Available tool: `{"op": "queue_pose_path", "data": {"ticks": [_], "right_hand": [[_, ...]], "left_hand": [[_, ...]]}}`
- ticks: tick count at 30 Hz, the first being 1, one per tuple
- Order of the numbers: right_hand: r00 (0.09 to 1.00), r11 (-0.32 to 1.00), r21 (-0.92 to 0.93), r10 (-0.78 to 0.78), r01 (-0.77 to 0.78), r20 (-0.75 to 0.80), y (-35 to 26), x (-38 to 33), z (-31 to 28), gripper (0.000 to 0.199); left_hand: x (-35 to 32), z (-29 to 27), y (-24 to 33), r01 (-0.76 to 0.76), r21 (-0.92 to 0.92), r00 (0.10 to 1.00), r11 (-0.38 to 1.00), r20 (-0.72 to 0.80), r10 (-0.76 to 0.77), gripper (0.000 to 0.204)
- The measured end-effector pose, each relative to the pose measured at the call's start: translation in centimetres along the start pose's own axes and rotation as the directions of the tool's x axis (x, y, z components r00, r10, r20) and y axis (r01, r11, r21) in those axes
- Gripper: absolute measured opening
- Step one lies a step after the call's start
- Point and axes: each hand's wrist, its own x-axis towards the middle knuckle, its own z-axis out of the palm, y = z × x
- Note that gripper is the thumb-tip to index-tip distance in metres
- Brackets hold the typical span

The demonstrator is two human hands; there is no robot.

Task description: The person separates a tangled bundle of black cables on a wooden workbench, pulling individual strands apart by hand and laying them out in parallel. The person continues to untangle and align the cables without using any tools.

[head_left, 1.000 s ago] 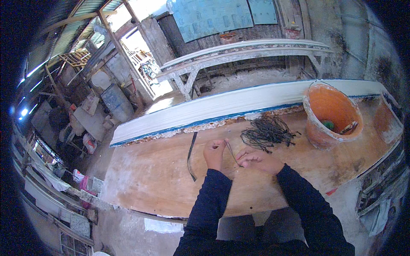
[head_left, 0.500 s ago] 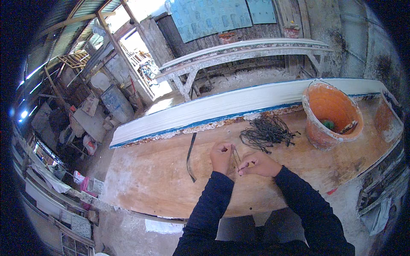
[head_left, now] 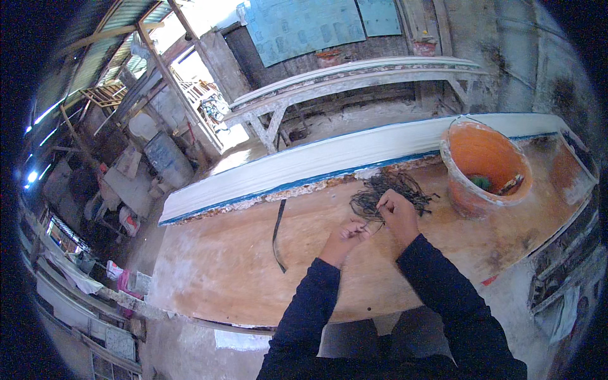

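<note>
Over the wooden board (head_left: 215, 278), my left hand (head_left: 346, 239) pinches a thin dark cord (head_left: 377, 227) that runs across to my right hand (head_left: 400, 215). The fingers of my right hand are closed on the cord's other end, slightly higher and farther off. Just behind my right hand lies a tangled pile of black cords (head_left: 367, 201), partly covered by that hand. To the left of my hands, one flat black strip (head_left: 277, 234) lies alone on the board, curved and apart from the pile.
An orange bucket (head_left: 459, 190) with whitish smears stands right of the pile, with something green inside. A long white moulding (head_left: 304, 166) with a blue edge runs along the board's far side. Beyond it stands a white-stained bench (head_left: 354, 76). A blue drum (head_left: 168, 158) is at far left.
My right hand has moved up and away, toward the pile. My left hand has dropped a little, and the cord between them now slants the other way. The view has shifted slightly.
</note>
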Motion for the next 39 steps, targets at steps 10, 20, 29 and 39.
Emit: {"op": "queue_pose_path", "data": {"ticks": [10,20,29,39], "right_hand": [[0.999,0.989,-0.150,-0.019,0.014,-0.030,1.3,0.3,0.1,0.014],[0.997,0.985,-0.170,-0.013,-0.001,-0.078,0.9,0.2,0.4,0.009],[0.969,0.973,-0.207,-0.147,0.105,-0.199,1.0,0.6,-0.8,0.007],[0.985,0.991,-0.115,-0.042,0.062,0.170,0.5,-0.1,-0.1,0.018]], "left_hand": [[-0.6,2.3,1.9,-0.060,0.149,0.974,0.987,0.224,0.025,0.019],[-0.7,2.6,1.7,-0.009,-0.052,0.973,0.999,0.230,0.020,0.022],[-0.3,-1.3,2.9,0.112,-0.152,0.936,0.982,-0.316,-0.156,0.016],[-0.2,-5.3,0.9,0.090,-0.266,0.849,0.960,-0.483,-0.214,0.010]]}}
